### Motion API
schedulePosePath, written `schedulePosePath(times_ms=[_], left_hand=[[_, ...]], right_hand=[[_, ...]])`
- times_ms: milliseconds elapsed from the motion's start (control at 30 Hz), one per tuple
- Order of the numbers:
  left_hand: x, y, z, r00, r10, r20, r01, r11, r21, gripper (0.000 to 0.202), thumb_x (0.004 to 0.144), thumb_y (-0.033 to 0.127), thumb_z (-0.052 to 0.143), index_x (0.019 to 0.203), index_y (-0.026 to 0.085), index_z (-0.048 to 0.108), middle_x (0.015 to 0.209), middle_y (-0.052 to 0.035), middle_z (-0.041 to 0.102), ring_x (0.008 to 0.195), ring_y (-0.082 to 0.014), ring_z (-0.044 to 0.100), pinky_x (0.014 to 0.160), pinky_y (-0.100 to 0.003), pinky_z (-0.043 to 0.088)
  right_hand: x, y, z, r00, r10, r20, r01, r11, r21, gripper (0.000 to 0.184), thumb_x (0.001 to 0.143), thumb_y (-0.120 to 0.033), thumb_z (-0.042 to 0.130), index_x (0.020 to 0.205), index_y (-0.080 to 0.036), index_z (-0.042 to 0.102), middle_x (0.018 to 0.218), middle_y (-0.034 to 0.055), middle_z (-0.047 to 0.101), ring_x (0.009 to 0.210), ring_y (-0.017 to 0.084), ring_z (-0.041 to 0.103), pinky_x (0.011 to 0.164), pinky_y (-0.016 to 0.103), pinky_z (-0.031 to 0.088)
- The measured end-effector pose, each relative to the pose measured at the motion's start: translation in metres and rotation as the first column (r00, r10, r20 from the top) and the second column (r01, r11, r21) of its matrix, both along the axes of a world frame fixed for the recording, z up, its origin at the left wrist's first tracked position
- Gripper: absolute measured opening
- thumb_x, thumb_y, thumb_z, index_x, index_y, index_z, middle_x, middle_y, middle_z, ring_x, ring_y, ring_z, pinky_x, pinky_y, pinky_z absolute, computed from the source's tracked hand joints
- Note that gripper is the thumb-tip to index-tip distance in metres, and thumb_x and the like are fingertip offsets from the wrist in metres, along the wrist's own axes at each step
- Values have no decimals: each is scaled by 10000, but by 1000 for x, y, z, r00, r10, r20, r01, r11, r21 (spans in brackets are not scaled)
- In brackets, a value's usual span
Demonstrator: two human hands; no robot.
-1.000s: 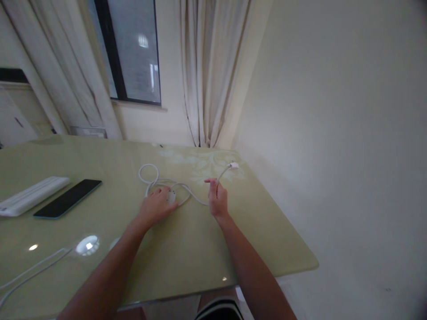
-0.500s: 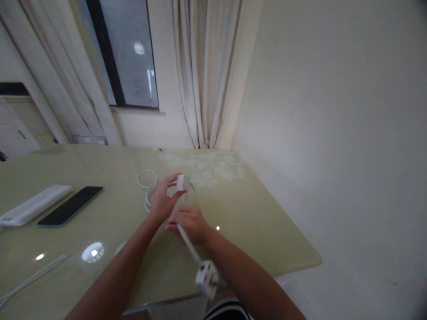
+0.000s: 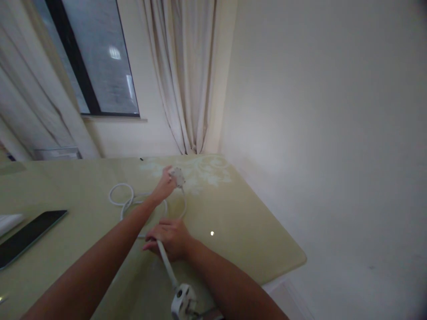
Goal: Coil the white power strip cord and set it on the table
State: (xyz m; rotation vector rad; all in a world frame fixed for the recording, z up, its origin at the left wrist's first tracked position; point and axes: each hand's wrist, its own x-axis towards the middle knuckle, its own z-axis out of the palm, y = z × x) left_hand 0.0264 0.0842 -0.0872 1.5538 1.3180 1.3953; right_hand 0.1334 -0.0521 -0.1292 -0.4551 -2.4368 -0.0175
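Note:
A white cable (image 3: 122,198) lies in loops on the pale green table (image 3: 233,222). My left hand (image 3: 164,184) is stretched far forward, its fingers closed on a small white connector (image 3: 178,177) at one end of the cable, lifted just above the table. My right hand (image 3: 170,240) rests nearer me, fingers curled round the cable. From this hand the cable runs toward me to a white plug (image 3: 182,301) that hangs at the table's near edge.
A dark phone (image 3: 26,238) lies at the left, with a white object (image 3: 8,221) just beyond it. A window (image 3: 96,58) and pale curtains (image 3: 180,71) stand behind the table. A plain wall (image 3: 316,133) borders the right side.
My left hand lifted the white connector off the table and carried it forward. My right hand pulled the cable toward me, so its plug end now hangs by the near edge. The view turned right.

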Motion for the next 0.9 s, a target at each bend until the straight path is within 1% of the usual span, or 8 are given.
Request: schedulePosePath(times_ms=[167,300,433,533,633,700,767,900], left_hand=[[-22,18,-22,990,112,-88,-125,981,-150,233,712,244,702,936,182,678,758,-53,687,705,-215,683,681,-335,575],[-31,14,-19,966,171,-194,-199,971,-133,88,652,242,711,676,234,626,630,-44,650,772,-281,696,723,-358,558],[-45,-17,-14,955,188,-230,-207,977,-60,180,710,336,705,858,233,706,904,-98,761,962,-307,724,853,-391,572],[-73,-56,-20,928,237,-287,-247,969,0,340,789,383,647,1070,204,712,1176,-151,736,1053,-321,710,946,-452,561],[-110,-91,-31,638,514,-573,-531,833,156,403,851,390,608,1170,155,684,1255,-227,677,1225,-424,625,1066,-597,469],[-129,-103,-37,492,555,-671,-645,750,146,575,854,440,645,1309,89,615,1380,-306,596,1362,-500,512,1087,-647,425],[-139,-105,-40,504,478,-719,-650,759,50,654,855,442,658,1344,17,577,1363,-349,603,1357,-510,519,1074,-614,446],[-137,-95,-42,625,326,-710,-526,847,-75,351,935,320,527,1150,94,690,1127,-243,758,1101,-385,711,972,-467,533]], right_hand=[[-3,1,4,999,1,35,1,1000,-31,457,1057,-596,520,942,-196,707,900,30,810,807,156,722,773,271,549],[-1,-1,6,1000,7,29,-5,998,-65,442,1062,-579,518,963,-196,715,899,40,807,841,173,710,814,279,547],[8,5,4,989,-84,-124,61,981,-184,415,1088,-516,493,951,-194,715,900,53,797,827,174,697,841,287,537],[19,14,4,898,-241,-367,123,940,-317,484,1115,-505,396,909,-198,707,850,68,769,810,188,681,829,304,525],[30,22,8,774,-376,-510,148,890,-431,479,1117,-494,380,888,-219,699,854,63,736,852,194,668,841,314,499],[35,27,12,727,-438,-529,183,866,-466,443,1107,-480,414,887,-226,702,881,66,714,909,208,652,876,327,488],[39,31,15,683,-500,-533,232,840,-491,417,1094,-459,439,879,-223,707,942,83,688,952,218,639,907,341,489],[44,36,16,642,-601,-476,327,776,-539,375,1051,-439,479,888,-217,733,976,90,660,911,215,642,869,335,501]])
